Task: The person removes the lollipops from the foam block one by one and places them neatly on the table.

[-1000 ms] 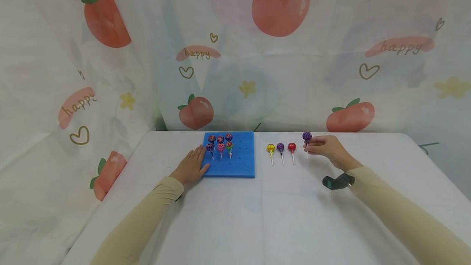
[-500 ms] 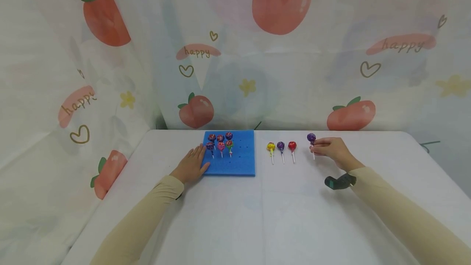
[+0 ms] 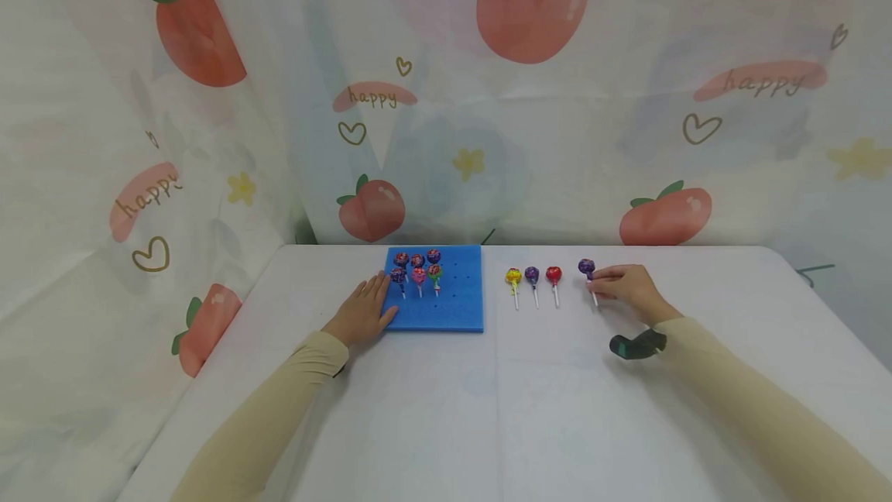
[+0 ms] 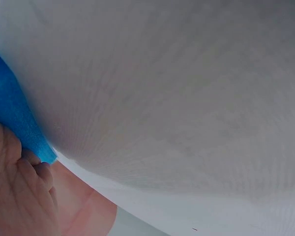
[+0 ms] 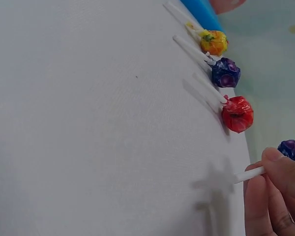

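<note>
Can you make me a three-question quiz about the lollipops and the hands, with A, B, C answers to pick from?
1. Where does the left hand rest?
A. on the blue foam board's near left corner
B. on the red lollipop
C. in the air

2. How many lollipops stand in the board?
A. two
B. six
C. ten

3. What is the right hand doing?
A. lying flat
B. pinching the purple lollipop by its stick
C. holding the board

Answers:
1 A, the fingers lie on that corner.
2 B, two rows of three.
3 B, the fingertips close on the white stick, beside the yellow lollipop, the other purple lollipop and the red lollipop lying on the table.
</note>
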Available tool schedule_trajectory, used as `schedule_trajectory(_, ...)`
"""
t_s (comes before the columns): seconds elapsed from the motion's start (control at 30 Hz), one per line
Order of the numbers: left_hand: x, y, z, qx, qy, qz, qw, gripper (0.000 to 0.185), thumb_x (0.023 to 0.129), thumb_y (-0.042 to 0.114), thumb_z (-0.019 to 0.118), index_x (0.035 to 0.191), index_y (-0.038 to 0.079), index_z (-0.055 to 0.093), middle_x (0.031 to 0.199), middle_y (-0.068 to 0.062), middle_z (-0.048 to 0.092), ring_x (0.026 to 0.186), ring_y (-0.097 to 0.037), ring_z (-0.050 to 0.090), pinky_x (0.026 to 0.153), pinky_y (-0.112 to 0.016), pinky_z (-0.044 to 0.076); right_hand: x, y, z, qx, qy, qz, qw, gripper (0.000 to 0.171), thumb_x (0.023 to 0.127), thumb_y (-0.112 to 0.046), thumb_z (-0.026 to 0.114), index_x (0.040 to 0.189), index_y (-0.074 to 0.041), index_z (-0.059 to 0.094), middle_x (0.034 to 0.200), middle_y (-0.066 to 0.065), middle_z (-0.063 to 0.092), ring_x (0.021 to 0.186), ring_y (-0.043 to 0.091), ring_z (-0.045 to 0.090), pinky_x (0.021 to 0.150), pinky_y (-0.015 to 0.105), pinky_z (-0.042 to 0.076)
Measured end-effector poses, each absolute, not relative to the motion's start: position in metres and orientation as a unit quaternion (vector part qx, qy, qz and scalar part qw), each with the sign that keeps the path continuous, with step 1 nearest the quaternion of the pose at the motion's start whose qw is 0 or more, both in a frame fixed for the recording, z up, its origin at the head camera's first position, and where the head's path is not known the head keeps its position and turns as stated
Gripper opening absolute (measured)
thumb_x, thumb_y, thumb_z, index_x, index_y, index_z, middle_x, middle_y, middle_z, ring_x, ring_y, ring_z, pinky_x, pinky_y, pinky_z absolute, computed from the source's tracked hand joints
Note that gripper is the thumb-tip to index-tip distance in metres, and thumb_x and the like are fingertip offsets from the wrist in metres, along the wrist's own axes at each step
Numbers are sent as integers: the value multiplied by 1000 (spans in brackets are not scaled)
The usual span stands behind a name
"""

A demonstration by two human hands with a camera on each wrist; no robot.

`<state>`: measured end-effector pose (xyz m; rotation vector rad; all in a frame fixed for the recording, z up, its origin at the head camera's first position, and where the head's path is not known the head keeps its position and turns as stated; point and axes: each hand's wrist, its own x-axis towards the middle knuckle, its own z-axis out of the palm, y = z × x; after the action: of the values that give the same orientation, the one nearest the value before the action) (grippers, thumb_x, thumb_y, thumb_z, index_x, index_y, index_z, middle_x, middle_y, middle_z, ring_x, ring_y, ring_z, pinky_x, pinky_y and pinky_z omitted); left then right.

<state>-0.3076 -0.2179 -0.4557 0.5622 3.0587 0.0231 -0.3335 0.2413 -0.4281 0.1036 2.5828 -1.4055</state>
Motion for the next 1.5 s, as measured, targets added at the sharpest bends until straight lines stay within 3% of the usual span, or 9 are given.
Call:
schedule_trajectory(0.17,-308,-218,-456,175,984,2,24,69,99,40,38,147,-6,19,155,-23,19,144,-34,20,118,-46,18,-338,239,-433,39,871,-480,100,48,89,-23,65,124,9,55,115,22,64,75,0,62,75,16,54)
schedule_trajectory(0.47,-310,-218,-459,173,985,-2,25,67,100,38,37,147,-6,20,155,-22,19,145,-33,19,119,-45,17,-342,231,-440,54,884,-452,105,46,89,-25,65,123,5,58,126,26,55,80,7,59,86,25,53)
schedule_trajectory(0.7,-310,-220,-462,184,982,49,16,70,100,43,35,147,-7,18,155,-24,18,145,-35,17,120,-46,12,-345,229,-443,69,878,-463,103,45,88,-22,66,120,7,59,125,28,56,69,-1,60,71,14,53)
schedule_trajectory(0.83,-310,-219,-460,180,983,35,19,69,100,42,34,147,-6,18,155,-23,17,145,-34,17,120,-45,12,-347,226,-443,74,884,-450,99,43,88,-22,66,119,6,60,125,28,56,70,1,60,71,15,53)
schedule_trajectory(1.2,-309,-217,-455,173,985,-7,28,68,100,40,35,147,-5,19,155,-22,18,145,-33,19,119,-45,17,-349,221,-444,76,899,-422,85,37,86,-20,68,112,7,63,102,20,66,70,11,57,65,16,45)
schedule_trajectory(1.5,-307,-215,-452,169,985,-2,29,68,100,40,37,147,-5,20,155,-22,19,145,-33,20,119,-45,18,-351,219,-444,70,900,-423,81,34,85,-17,69,107,8,64,86,10,67,63,8,58,63,15,47)
